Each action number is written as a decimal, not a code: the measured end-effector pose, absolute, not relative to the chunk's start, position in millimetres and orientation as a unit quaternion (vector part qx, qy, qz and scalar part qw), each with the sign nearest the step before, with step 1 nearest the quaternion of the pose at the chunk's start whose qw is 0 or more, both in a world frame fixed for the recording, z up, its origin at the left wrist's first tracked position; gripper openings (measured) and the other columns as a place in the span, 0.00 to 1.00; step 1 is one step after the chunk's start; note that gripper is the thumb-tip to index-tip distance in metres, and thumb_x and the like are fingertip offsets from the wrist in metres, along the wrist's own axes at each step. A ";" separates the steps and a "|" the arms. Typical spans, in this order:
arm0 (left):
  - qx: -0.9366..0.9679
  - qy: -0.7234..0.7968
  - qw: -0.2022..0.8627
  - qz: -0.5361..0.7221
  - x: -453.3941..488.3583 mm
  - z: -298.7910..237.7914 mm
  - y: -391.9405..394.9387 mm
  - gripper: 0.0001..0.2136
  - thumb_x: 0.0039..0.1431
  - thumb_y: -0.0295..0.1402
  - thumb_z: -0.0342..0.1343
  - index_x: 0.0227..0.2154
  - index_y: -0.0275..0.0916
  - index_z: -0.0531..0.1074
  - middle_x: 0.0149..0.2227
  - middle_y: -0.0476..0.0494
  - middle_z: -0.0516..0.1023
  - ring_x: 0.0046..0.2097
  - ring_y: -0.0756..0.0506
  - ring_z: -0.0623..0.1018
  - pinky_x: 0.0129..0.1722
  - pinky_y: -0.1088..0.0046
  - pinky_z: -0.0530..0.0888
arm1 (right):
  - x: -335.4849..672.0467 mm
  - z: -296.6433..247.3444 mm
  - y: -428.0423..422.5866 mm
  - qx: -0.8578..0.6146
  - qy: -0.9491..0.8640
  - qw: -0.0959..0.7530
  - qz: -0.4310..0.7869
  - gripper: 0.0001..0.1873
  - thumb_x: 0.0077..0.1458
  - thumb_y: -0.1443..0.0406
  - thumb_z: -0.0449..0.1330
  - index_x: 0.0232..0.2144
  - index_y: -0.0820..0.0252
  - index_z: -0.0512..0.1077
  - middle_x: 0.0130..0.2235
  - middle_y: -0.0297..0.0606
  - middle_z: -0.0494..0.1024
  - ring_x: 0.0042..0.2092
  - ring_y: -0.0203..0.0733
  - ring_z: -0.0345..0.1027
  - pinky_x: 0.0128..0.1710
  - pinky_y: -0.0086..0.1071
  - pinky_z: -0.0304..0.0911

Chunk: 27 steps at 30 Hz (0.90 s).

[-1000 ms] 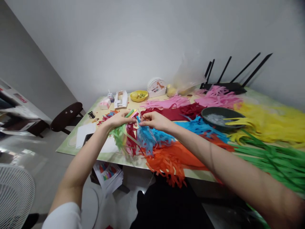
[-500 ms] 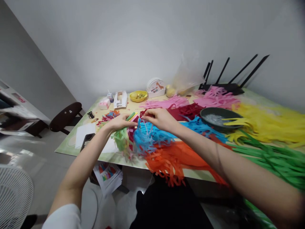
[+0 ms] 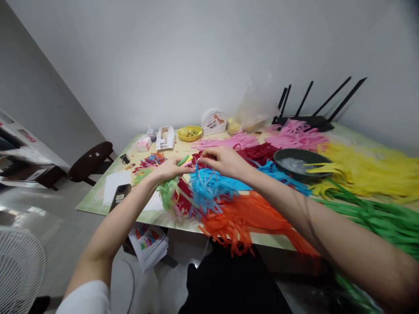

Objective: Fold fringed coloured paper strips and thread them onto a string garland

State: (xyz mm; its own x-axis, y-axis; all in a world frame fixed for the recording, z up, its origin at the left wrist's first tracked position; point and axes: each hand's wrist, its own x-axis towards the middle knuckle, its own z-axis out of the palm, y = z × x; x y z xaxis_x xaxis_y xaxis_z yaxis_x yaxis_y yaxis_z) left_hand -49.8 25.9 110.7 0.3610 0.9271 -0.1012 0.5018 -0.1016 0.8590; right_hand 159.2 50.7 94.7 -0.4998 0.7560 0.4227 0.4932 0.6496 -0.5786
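Right fingers' shift: against a second ago, the right hand (image 3: 221, 160) sits higher and farther from the left hand (image 3: 170, 169); more of the black, rounded phone-like device (image 3: 120, 192) shows beside the left forearm.
Left fingers: grasping the fringed bundle of light green, pink and dark red paper strips (image 3: 167, 191), held over the near edge of the pale green, patterned bench (image 3: 91, 200).
Right fingers: pinched together at a thin pale strand (image 3: 197, 160), just above the blue fringed tassel (image 3: 204, 188).
Bundle's axis: its rolled green, yellow and pink ends (image 3: 187, 161) point up and rightward, away from the wearer; the loose fringe drops toward the near edge.
Tassel's axis: close to upright, narrow top uppermost, strips spreading downward; its boundary with the blue paper behind is hard to tell.
Fringed piles: two pink (image 3: 297, 135), one dark red (image 3: 257, 153), one orange (image 3: 242, 218), one yellow (image 3: 373, 174), one green (image 3: 369, 222).
Texture: thin, tissue-like, cut into narrow curling ribbons; the orange fringe overhangs the edge.
Dishes: one round, dark bowl (image 3: 303, 176) with clear, crumpled contents; one shallow yellow dish (image 3: 189, 138) of roundish, fruit-like pieces.
Router: one flat black body (image 3: 314, 122), five rod antennas (image 3: 306, 98).
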 end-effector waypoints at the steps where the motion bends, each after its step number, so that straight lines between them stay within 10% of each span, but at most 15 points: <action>1: 0.705 0.513 0.426 0.244 -49.2 109.6 26.9 0.16 0.45 0.45 0.64 0.26 0.36 0.69 0.20 0.56 0.59 0.22 0.55 0.58 0.22 0.77 0.54 | 160.1 94.9 50.2 -0.365 -0.845 0.342 0.191 0.12 0.57 0.61 0.56 0.29 0.64 0.74 0.26 0.37 0.74 0.28 0.36 0.61 0.29 0.29 0.52; 19: 0.723 0.577 0.318 0.211 -82.3 111.8 43.8 0.15 0.48 0.45 0.62 0.24 0.37 0.70 0.23 0.50 0.72 0.25 0.51 0.69 0.26 0.76 0.63 | 179.2 83.9 53.9 -0.368 -0.907 0.204 0.006 0.08 0.58 0.70 0.56 0.34 0.65 0.75 0.34 0.46 0.78 0.36 0.44 0.71 0.34 0.32 0.57; 27: 0.750 0.576 0.293 0.141 -102.2 57.3 63.4 0.18 0.40 0.47 0.65 0.20 0.37 0.70 0.20 0.53 0.67 0.25 0.51 0.66 0.25 0.75 0.60 | 270.3 115.2 89.0 -0.503 -0.674 0.467 0.273 0.17 0.64 0.58 0.52 0.40 0.63 0.77 0.28 0.39 0.74 0.24 0.33 0.64 0.29 0.34 0.61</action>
State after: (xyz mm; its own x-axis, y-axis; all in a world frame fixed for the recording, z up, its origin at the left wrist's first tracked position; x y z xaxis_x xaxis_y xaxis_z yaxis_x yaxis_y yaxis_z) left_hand -102.2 63.4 57.3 0.2963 0.9466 -0.1274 0.7815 -0.1636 0.6021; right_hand 270.3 89.0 115.2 -0.0580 0.9331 0.3549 0.4245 0.3448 -0.8372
